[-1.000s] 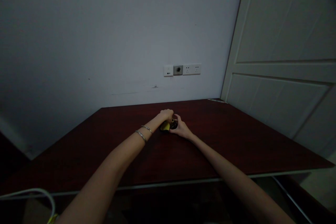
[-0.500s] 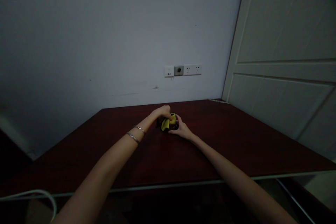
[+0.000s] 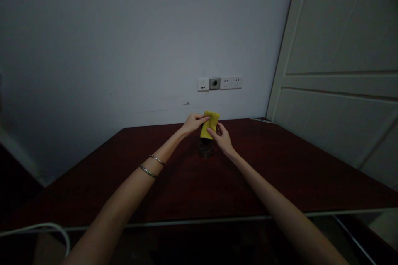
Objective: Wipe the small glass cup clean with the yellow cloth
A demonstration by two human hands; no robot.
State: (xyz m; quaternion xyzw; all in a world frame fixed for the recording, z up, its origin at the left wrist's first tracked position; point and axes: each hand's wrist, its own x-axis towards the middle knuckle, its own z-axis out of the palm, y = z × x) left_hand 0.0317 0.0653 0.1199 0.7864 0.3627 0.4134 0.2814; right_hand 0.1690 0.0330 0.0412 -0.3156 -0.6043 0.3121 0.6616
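Observation:
Both hands hold a small yellow cloth (image 3: 210, 123) up above the dark red table (image 3: 280, 174). My left hand (image 3: 193, 123) pinches its left edge, with two thin bracelets on that wrist. My right hand (image 3: 222, 137) pinches the cloth's lower right side. Directly under the cloth stands a small dark glass jar (image 3: 205, 149) on the table, partly hidden in the dim light.
A grey wall rises behind the table with a row of wall sockets (image 3: 219, 83). A white panelled door (image 3: 342, 70) stands at the right. A pale cable (image 3: 46, 230) loops past the table's near left edge.
Both hands have lifted the yellow cloth from the jar's top on the table to above it and spread it out. The jar now stands uncovered.

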